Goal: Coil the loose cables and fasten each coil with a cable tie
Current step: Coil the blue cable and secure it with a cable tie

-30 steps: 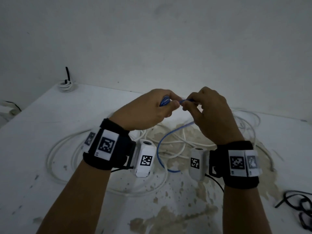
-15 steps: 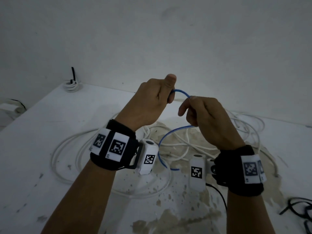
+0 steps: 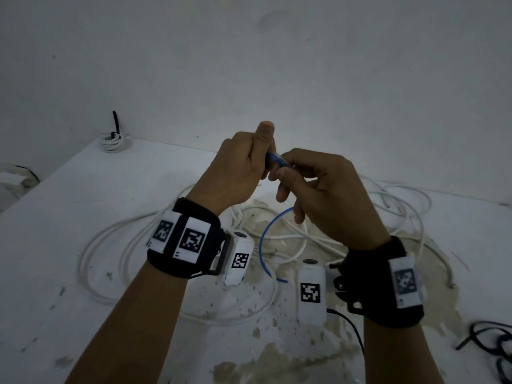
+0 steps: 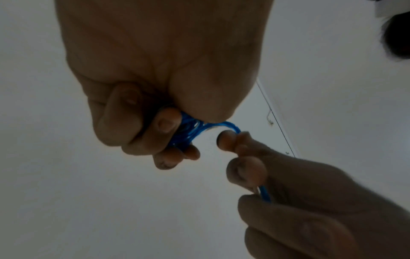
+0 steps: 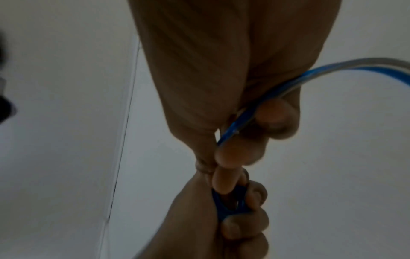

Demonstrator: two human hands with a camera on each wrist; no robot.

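Observation:
A thin blue cable [image 3: 264, 236] is held up above the table between both hands. My left hand [image 3: 243, 164] grips a small bundle of blue loops [image 4: 190, 130] in its curled fingers, thumb pointing up. Right beside it, my right hand [image 3: 310, 187] pinches the cable's running part [image 5: 235, 129] between thumb and fingers. The free tail hangs down in an arc and ends just above the table. Loose white cable [image 3: 133, 236] lies in wide loops on the white table [image 3: 69, 198] under the hands.
A small white coil [image 3: 112, 141] fastened with a black tie stands at the table's far left corner. Black cable [image 3: 496, 345] lies at the right edge. The tabletop has worn brownish patches [image 3: 291, 361]. A plain wall stands behind.
The right hand has come up and closed in on the left hand, so the open blue arc between them is gone. The loop now lies against the bundle in the left hand.

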